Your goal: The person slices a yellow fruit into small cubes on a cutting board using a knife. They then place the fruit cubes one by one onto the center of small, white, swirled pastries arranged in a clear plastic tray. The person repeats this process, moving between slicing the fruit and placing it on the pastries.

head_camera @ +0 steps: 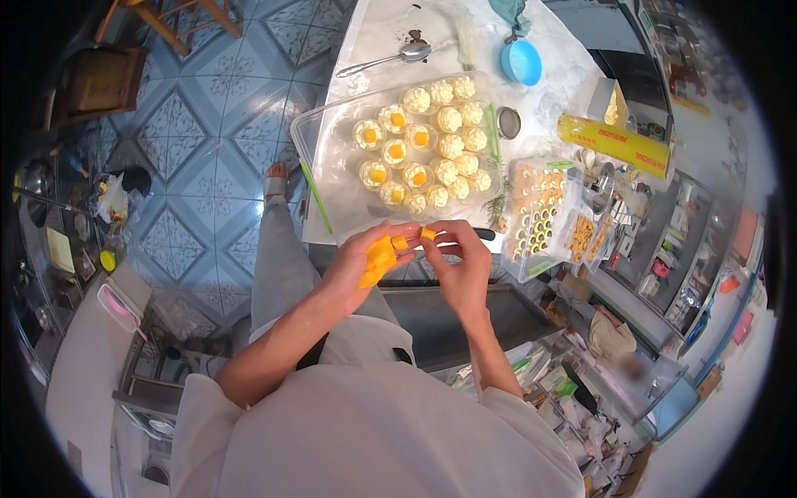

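Several orange-yellow fruit cubes, perhaps mango, [377,260] rest in the palm of my left hand [355,264], which is turned up with its fingers toward the right. Between the thumb and fingertips of my right hand [461,258] is a single cube [428,233], right beside the left fingertips. Beyond both hands, a clear plastic tray [336,180] holds several cups topped with piped cream. Cups on its left side carry one orange cube each, such as this cup [370,136]; cups on its right show bare cream swirls, such as this one [450,145].
A metal spoon [414,52], a blue bowl [522,63] and a small round strainer [509,122] lie on the marble-patterned table [373,37]. A dark handle [476,234] is at its near edge. Right stand containers of small decorated pieces [540,227] and a yellow box [613,146].
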Demonstrator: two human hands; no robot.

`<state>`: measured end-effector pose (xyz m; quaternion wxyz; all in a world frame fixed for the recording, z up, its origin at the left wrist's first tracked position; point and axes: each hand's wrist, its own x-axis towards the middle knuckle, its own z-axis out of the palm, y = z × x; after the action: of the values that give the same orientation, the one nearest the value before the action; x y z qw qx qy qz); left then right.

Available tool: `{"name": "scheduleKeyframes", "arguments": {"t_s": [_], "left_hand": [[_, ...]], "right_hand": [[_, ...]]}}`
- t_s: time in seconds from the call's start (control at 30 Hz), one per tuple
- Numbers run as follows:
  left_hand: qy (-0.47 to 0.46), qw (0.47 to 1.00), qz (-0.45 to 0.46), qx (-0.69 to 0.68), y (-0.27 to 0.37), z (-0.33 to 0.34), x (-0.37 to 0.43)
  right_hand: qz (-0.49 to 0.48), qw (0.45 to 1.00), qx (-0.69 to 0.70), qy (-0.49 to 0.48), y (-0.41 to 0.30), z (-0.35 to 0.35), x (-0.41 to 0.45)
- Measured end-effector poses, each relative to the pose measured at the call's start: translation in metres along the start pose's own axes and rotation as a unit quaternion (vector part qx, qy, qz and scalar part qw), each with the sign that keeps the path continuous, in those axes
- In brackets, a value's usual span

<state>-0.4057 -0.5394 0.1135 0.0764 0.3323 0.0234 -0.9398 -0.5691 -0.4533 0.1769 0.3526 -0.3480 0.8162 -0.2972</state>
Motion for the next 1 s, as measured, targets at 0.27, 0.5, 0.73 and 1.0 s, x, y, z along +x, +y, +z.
{"name": "scheduleKeyframes", "arguments": {"t_s": [0.27,0.5,0.73,1.0], "left_hand": [[0.007,1.000,-0.010,0.004,0.002,-0.003,0.000],[0.001,1.000,-0.024,0.000,0.004,-0.008,-0.002],[0.004,1.000,-0.023,-0.005,0.006,-0.007,-0.006],[0.011,0.999,-0.021,-0.028,0.008,-0.008,-0.006]], "right_hand": [[0.106,0.980,0.170,-0.008,0.052,-0.001,0.030],[-0.062,0.993,-0.100,0.028,0.052,0.018,0.043],[-0.113,0.974,-0.193,0.037,0.063,0.021,0.038],[-0.127,0.980,-0.143,0.055,0.027,0.013,0.030]]}}
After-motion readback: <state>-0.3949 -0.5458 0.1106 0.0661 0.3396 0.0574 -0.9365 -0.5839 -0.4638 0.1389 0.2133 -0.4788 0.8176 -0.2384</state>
